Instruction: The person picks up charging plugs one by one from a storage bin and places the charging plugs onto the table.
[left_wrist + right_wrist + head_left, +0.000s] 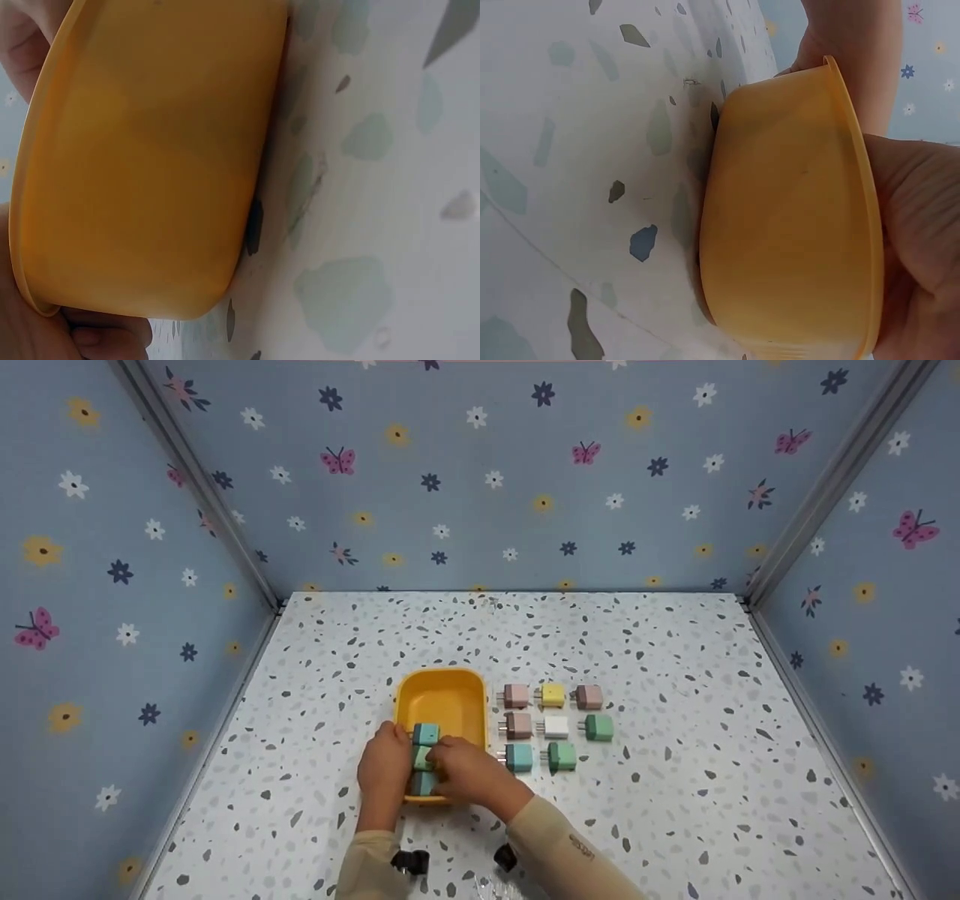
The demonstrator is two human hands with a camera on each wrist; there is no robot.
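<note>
Eight loose adapters (556, 727) lie on the tabletop (712, 735), right of my right hand (476, 771); the right wall of the yellow tray (444, 697) stands between them and its curled fingers. These touch a green adapter (421, 757) in the tray, between two blue adapters (427, 734); pinch: cannot tell. My left hand (385, 769) grips the left rim. Tray's long axis runs forward from my hands; loose prongs point left, green's hidden.
</note>
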